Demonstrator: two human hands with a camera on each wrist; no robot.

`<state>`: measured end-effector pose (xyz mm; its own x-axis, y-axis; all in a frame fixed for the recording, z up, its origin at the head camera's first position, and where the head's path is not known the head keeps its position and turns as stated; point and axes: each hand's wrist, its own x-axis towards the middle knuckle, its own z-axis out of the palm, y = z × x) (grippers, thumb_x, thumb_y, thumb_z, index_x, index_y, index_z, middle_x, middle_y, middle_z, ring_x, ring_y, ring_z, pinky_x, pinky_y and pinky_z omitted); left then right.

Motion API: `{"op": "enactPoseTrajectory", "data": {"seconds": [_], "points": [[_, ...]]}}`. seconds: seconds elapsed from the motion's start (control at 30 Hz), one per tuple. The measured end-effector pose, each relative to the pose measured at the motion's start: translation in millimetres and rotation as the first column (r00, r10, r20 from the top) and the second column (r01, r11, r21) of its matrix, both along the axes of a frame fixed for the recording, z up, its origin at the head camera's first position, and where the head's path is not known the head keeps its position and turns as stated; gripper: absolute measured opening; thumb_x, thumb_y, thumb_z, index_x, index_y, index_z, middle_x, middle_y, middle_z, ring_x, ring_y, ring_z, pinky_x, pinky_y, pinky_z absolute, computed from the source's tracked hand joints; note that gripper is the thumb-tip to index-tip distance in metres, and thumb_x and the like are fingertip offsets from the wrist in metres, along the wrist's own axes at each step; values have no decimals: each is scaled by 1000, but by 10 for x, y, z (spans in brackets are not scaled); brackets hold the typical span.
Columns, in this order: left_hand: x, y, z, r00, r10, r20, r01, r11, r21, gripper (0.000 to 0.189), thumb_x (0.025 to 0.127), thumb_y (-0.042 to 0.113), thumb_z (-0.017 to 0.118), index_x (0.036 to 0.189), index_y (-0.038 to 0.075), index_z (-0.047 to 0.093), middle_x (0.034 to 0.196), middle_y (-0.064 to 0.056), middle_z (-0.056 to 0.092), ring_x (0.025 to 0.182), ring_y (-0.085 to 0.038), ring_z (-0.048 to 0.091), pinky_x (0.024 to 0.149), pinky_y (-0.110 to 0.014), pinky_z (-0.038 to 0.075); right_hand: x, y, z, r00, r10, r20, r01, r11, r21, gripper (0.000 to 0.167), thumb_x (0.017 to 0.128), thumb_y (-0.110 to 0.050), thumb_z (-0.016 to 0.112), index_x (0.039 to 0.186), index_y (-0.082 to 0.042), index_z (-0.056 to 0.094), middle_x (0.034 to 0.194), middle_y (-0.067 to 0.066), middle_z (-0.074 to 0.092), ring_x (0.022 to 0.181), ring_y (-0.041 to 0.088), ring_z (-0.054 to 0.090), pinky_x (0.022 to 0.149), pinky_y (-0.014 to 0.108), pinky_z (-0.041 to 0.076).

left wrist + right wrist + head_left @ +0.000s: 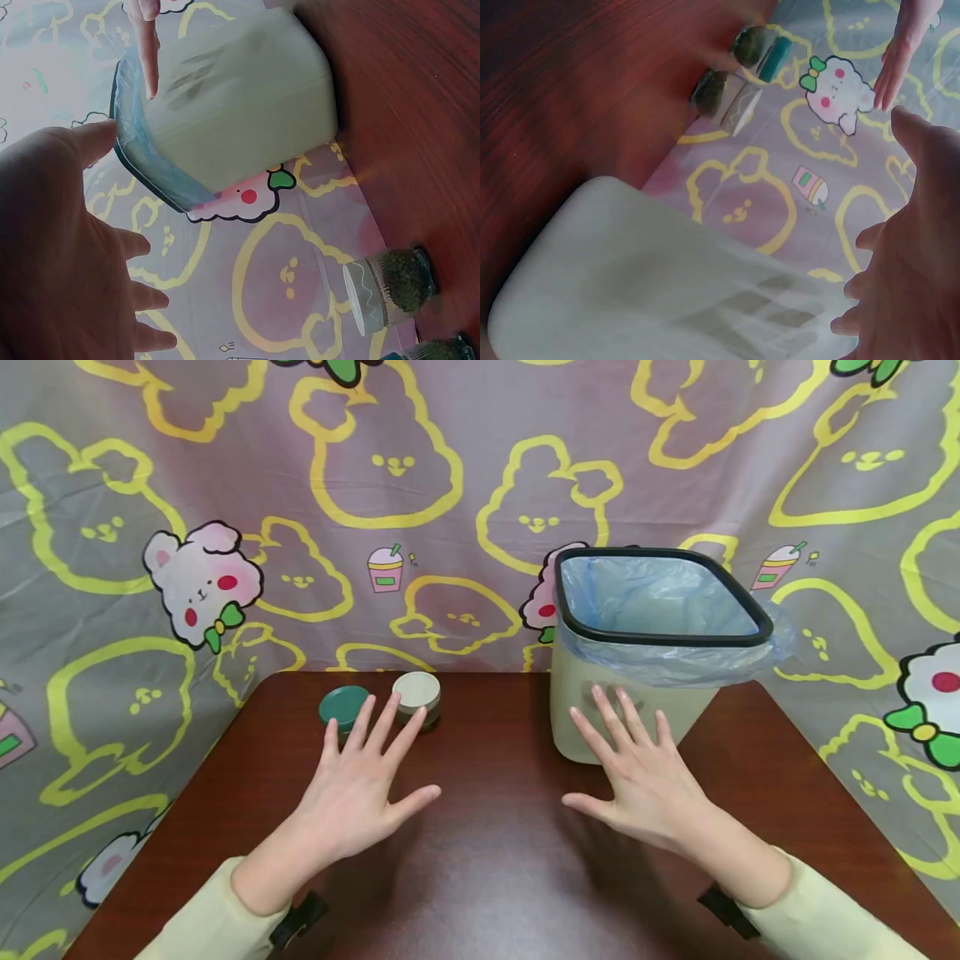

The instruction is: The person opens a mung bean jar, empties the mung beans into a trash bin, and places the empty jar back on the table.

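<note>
Fingers (384, 727) of left hand (356, 797) and right hand (651, 789) wide apart, empty, before teal-lidded jar (342, 705), pale-lidded jar (417, 692) and bin (647, 697).

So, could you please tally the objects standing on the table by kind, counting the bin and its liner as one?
Lidded jars: 2
Waste bin with blue plastic liner: 1
Total: 3
</note>
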<state>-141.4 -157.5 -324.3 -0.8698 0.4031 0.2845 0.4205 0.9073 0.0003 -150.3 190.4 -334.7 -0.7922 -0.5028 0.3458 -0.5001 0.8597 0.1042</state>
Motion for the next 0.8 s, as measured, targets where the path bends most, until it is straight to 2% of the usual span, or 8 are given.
{"op": "enactPoseTrajectory", "data": {"seconds": [0.4,0.63,0.8], "points": [[-80,-18,11,999,23,33,-23,1000,-6,90,86,70,52,155,21,25,161,-12,8,145,-41,6,102,-74,9,-84,-201,12,999,51,19,-51,999,7,98,81,-75,53,155,-16,25,161,15,9,145,39,8,103,70,17],[-138,-38,7,999,29,38,-28,999,-14,91,86,75,44,156,22,23,161,-13,10,145,-41,5,102,-73,8,-164,-267,0,998,62,-4,-62,998,7,97,83,-76,50,155,-16,25,160,17,12,144,40,12,103,69,19],[-207,-56,6,998,32,51,-32,999,-2,90,86,74,45,156,22,21,161,-13,9,145,-40,4,102,-73,6,-228,-299,-8,998,64,-8,-64,998,22,98,82,-75,51,155,-15,25,160,17,12,144,40,12,103,69,20]]}}
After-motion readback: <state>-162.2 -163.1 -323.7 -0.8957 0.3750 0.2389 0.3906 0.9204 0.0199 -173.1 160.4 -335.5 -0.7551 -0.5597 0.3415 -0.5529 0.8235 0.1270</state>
